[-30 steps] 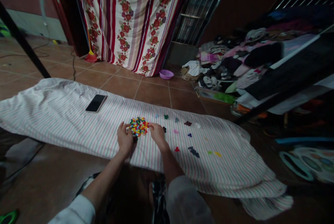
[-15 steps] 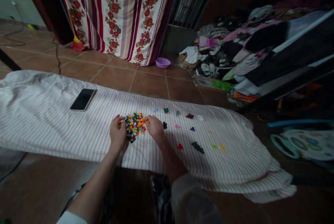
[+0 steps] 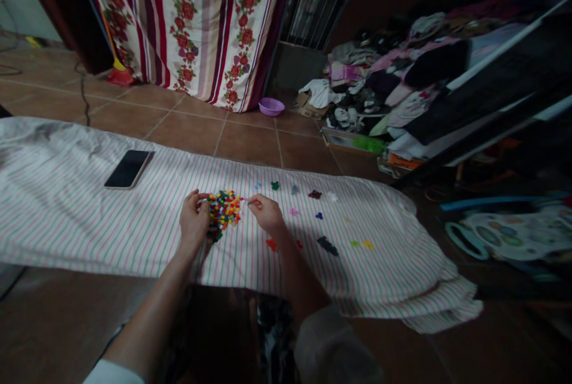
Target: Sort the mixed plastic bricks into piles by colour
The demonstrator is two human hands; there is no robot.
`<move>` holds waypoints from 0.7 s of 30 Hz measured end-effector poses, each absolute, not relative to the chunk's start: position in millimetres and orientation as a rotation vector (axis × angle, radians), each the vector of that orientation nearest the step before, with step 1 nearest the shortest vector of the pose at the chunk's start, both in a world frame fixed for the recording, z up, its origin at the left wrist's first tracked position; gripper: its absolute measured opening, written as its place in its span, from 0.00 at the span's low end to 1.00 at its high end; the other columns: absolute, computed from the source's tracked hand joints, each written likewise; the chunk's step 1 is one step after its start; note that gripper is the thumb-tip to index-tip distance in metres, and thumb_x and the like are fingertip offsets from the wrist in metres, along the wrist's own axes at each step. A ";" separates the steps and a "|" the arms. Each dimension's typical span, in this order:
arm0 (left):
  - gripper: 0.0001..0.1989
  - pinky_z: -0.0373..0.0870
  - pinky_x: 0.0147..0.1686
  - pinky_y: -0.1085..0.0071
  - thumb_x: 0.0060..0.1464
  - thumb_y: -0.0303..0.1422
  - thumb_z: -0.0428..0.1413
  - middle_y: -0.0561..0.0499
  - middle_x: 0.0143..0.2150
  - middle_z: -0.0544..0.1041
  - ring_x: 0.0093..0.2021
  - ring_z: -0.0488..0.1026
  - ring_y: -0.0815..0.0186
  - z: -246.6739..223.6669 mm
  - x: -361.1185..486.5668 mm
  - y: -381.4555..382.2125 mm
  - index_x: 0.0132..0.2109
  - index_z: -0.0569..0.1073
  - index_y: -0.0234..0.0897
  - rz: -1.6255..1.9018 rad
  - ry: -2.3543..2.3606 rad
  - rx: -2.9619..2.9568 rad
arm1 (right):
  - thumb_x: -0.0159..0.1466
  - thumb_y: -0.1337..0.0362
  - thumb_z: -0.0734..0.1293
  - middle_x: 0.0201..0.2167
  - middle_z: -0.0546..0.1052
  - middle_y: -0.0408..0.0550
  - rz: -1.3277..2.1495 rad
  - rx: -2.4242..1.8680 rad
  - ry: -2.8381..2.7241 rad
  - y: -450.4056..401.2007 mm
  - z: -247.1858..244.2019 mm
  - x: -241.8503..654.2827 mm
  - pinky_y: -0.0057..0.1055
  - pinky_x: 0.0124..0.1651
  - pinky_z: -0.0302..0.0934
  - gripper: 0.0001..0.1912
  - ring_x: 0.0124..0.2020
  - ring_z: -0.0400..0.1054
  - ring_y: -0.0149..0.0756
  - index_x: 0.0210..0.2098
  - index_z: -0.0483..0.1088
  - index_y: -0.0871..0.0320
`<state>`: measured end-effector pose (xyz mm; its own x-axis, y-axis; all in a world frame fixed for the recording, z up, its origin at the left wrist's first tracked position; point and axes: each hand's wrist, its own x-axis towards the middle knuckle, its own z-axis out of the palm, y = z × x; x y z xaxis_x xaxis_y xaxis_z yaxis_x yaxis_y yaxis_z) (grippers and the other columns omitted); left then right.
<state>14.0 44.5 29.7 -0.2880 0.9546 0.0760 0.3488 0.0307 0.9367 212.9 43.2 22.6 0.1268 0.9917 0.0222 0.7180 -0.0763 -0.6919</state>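
Observation:
A heap of small multicoloured plastic pieces (image 3: 227, 208) lies on a striped cloth (image 3: 170, 235). My left hand (image 3: 194, 217) rests against the heap's left edge, fingers curved and thumb apart, with nothing visibly gripped. Just off the right edge is my right hand (image 3: 267, 213), thumb and forefinger pinched together; whatever they hold is too small to make out. Small sorted clusters sit to the right: green (image 3: 274, 185), dark red (image 3: 314, 194), pink (image 3: 294, 212), blue (image 3: 319, 216), dark grey (image 3: 328, 245) and yellow (image 3: 368, 245). Orange pieces (image 3: 271, 244) lie beside my right forearm.
A phone (image 3: 128, 169) lies on the cloth at the left. Beyond the cloth's far edge are a tiled floor, a purple basin (image 3: 271, 107) and a floral curtain (image 3: 187, 26). Heaped clothes (image 3: 384, 80) fill the back right, with a toy-like panel (image 3: 509, 232) at the right.
The view has shifted, so the scene sits slightly further left. My right hand has drawn a little to the right, away from the heap, fingers pinched. My left hand stays by the heap.

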 end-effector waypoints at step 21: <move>0.15 0.66 0.57 0.56 0.47 0.36 0.51 0.44 0.58 0.71 0.52 0.72 0.55 28.9 0.1 53.1 0.41 0.76 0.37 1.226 1.845 1.309 | 0.55 0.63 0.61 0.29 0.79 0.47 0.811 -1.671 -1.256 25.0 14.3 290.1 0.27 0.33 0.64 0.17 0.30 0.71 0.33 0.40 0.77 0.59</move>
<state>0.1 53.1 28.9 -0.3657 0.9287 0.0610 0.4157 0.1044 0.9035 290.1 25.0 14.3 0.2789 0.9603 0.0014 0.3938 -0.1131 -0.9122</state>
